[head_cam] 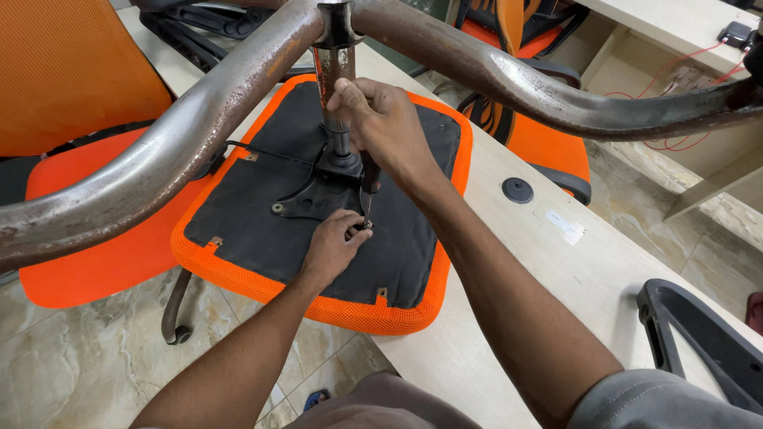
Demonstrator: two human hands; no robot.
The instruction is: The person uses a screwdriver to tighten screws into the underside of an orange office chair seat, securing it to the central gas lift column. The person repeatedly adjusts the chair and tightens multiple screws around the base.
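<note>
On the counter [509, 262], an upturned orange chair seat [318, 199] overhangs the near edge, its mounting plate [314, 199] being worked with a screwdriver [369, 187].
The right hand [381, 119] grips the screwdriver; the left hand [334, 242] pinches at its tip, likely a screw. The plate looks seated, fastening unfinished. Rusty base legs [183, 135] crowd overhead; open counter lies rightward.

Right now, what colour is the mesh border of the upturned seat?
Orange, around the seat's black underside; seen in the head view.
</note>
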